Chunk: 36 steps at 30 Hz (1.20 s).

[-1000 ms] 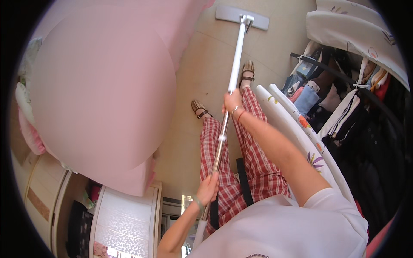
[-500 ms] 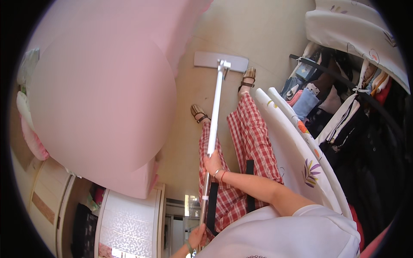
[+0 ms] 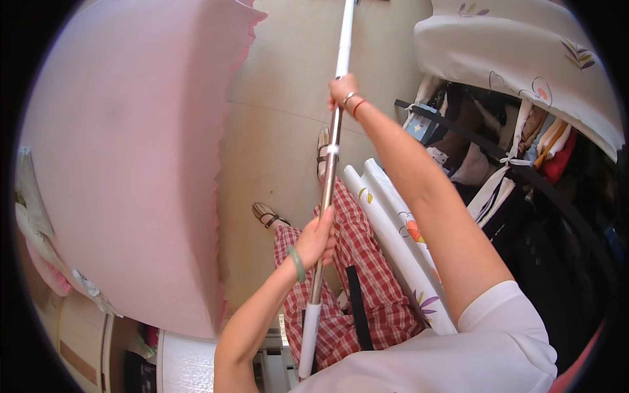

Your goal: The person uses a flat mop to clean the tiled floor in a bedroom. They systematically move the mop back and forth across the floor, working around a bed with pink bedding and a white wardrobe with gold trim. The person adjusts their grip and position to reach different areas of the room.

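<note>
Beige floor (image 3: 275, 139) by that pink bedspread (image 3: 124, 170) edge, right hand (image 3: 343, 90) gripping a pole (image 3: 328, 185) pretty high, left hand (image 3: 316, 241) wrapped lower.

No text, label, brand, number or sign can be read. A light-blue box (image 3: 420, 124) at the right of the frame, above its middle, carries a small pale mark, too small to make out.
</note>
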Available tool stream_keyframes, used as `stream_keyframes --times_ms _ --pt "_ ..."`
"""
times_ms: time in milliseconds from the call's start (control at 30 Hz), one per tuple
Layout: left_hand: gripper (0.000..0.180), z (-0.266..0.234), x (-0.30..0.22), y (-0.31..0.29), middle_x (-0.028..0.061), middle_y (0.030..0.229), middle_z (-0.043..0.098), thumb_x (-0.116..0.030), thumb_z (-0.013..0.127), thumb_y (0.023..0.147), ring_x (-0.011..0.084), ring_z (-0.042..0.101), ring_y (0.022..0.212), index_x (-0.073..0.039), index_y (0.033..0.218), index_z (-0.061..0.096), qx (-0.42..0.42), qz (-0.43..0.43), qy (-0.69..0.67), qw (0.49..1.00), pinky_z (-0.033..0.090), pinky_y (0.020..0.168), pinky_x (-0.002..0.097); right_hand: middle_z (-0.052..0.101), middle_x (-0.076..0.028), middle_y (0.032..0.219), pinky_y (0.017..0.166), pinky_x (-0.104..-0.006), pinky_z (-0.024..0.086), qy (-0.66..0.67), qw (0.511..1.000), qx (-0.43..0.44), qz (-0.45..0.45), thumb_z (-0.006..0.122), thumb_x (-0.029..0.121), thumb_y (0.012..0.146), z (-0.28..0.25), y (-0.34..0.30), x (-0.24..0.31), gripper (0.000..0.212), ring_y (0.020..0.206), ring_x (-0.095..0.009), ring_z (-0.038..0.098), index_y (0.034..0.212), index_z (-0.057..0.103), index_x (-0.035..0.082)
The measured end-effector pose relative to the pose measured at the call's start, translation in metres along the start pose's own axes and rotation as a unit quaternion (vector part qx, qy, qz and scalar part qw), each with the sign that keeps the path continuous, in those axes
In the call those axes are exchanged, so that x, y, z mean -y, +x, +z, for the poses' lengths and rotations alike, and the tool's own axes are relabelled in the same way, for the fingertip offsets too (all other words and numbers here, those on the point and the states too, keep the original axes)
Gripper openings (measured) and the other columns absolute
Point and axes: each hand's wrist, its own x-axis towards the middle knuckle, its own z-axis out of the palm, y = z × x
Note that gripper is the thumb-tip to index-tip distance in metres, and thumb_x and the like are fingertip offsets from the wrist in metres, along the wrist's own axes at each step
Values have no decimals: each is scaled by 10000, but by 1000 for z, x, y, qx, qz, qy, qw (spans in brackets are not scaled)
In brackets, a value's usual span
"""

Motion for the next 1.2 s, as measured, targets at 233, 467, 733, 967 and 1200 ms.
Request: stream_keyframes --times_ms 233,467,733,967,1200 --pt "446 27 4 17 -20 538 332 -529 383 903 79 323 374 -104 775 345 18 29 2 999 305 329 229 535 -123 648 351 -332 487 5 1000 4 -7 438 50 833 -37 6 -10 123 456 -188 557 871 479 -60" --pt "414 -54 125 -57 -24 539 393 -472 389 922 92 375 409 -92 761 422 -79 35 128 988 326 385 250 465 -82 512 261 -348 416 71 997 -7 24 420 60 800 16 -102 -124 88 347 -197 510 742 419 -6" --pt "458 -155 316 -215 25 574 484 -431 394 931 94 470 543 -31 744 511 -238 -37 194 951 379 503 261 458 -87 516 249 -329 396 146 981 11 129 455 119 861 138 -322 -252 162 308 -180 472 874 325 23" --pt "447 -114 365 -294 3 535 446 -452 368 934 104 413 427 -73 726 483 -232 -139 17 963 336 400 249 511 -127 570 280 -344 438 28 967 131 217 473 119 841 155 -437 -297 247 364 -203 524 954 288 2" --pt "438 -101 296 -227 -13 498 380 -473 341 935 99 363 380 -101 729 446 -160 -144 -32 976 304 354 242 501 -136 581 277 -361 433 52 982 104 148 454 86 846 112 -342 -235 218 353 -213 524 933 278 -9"
